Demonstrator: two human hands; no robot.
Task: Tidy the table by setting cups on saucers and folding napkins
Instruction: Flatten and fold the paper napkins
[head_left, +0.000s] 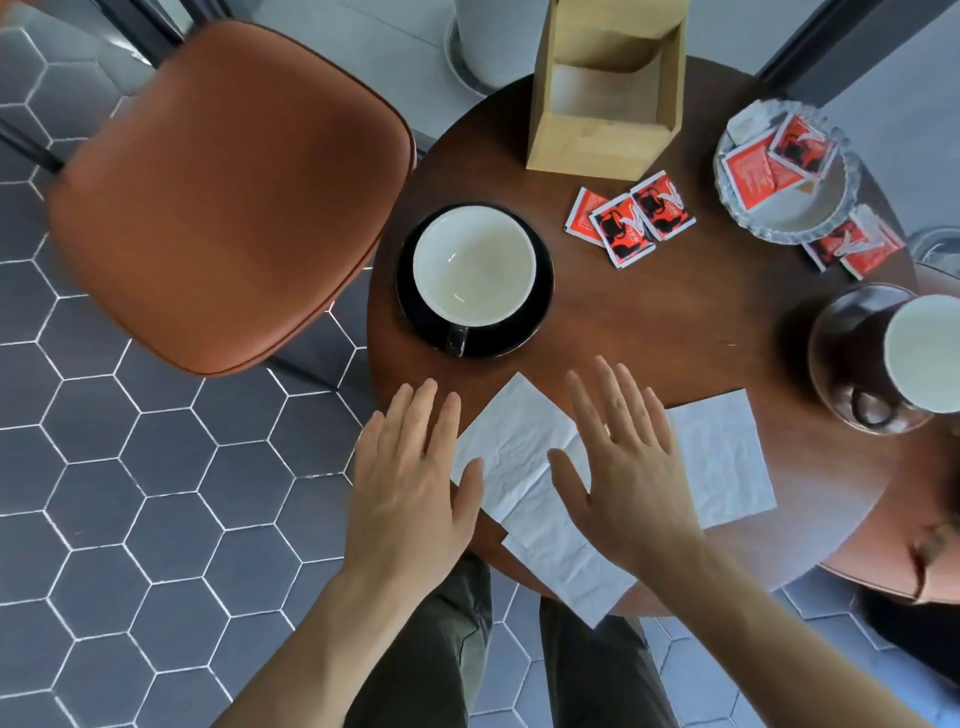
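A black cup with a white inside (474, 270) stands on a black saucer (540, 306) on the round wooden table (649, 332). A second dark cup (878, 358) sits at the right edge; what is under it I cannot tell. One white napkin (519, 452) lies unfolded at the near edge, partly overhanging. Another napkin (722, 457) lies flat to its right. My left hand (415, 483) hovers flat over the first napkin's left corner. My right hand (623, 467) is spread over the gap between both napkins. Neither holds anything.
A wooden napkin holder (602, 104) stands at the back. Red sugar sachets (628, 218) lie loose mid-table, and more sit in and beside a glass dish (784, 218). A brown chair (228, 192) is left of the table. A person's head (935, 551) is at the right.
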